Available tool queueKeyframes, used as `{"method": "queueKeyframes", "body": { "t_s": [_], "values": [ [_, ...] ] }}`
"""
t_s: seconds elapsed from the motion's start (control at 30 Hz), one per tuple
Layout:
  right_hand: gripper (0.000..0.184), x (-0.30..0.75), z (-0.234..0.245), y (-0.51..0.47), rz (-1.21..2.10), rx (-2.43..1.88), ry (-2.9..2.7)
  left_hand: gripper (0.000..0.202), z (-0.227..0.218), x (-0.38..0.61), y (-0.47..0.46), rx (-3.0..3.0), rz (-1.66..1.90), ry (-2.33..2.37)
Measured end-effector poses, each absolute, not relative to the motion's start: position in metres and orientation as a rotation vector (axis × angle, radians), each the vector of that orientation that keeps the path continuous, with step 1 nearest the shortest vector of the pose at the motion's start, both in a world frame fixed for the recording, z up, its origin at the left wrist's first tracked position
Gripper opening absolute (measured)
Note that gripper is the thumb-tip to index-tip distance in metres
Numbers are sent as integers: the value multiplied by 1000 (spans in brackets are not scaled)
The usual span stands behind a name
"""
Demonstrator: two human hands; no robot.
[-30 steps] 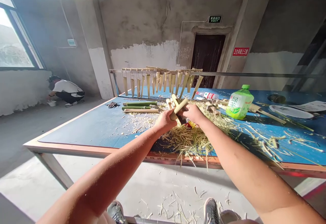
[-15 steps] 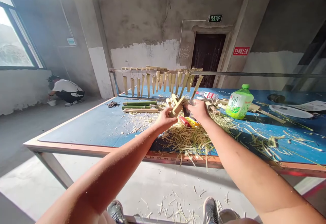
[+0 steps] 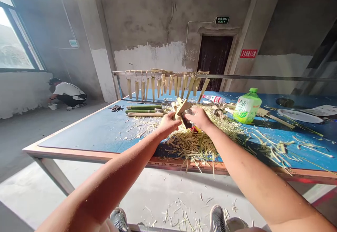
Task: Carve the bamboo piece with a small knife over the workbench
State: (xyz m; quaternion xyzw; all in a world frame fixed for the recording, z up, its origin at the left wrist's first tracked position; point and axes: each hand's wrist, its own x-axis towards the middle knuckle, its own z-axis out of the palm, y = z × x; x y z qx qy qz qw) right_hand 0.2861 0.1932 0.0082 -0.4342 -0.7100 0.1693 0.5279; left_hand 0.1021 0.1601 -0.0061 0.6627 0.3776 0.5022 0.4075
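My left hand (image 3: 170, 122) is closed around a pale piece of bamboo (image 3: 182, 107), held tilted above a heap of shavings. My right hand (image 3: 200, 118) grips a dark-bladed knife (image 3: 187, 121), its blade against or very close to the bamboo; its handle is hidden in the fist. Below the hands a red and yellow object (image 3: 195, 130) shows partly among the bamboo shavings (image 3: 196, 146). A few more pale bamboo pieces (image 3: 174, 105) lie just behind my left hand.
Green bamboo lengths (image 3: 144, 107) lie left on the blue table (image 3: 92, 130). Bamboo pieces hang from a rail (image 3: 163, 72) behind. A green tea bottle (image 3: 248, 106), a clear bottle (image 3: 214, 98) and a white plate (image 3: 300, 116) stand or lie right. A person (image 3: 68, 90) crouches far left.
My right hand has moved slightly left and turned, bringing the dark blade down across the front of the bamboo. It now covers most of the red object. My left hand has shifted little.
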Motion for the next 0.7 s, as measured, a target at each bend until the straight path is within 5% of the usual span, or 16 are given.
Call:
{"method": "queueKeyframes", "body": {
  "t_s": [0.17,0.33,0.5,0.7],
  "values": [
    [25,290,11,194,191,-1098,-1425,16,-9,102,163,1667,1234,939],
    [27,288,8,194,463,-1020,-1703,10,-9,102,164,1609,1264,930],
    [25,291,13,193,194,-1138,-1349,9,-4,103,159,1586,1196,886],
    [27,288,5,199,427,-1010,-1705,10,-4,100,160,1582,1240,890]
  ]
}}
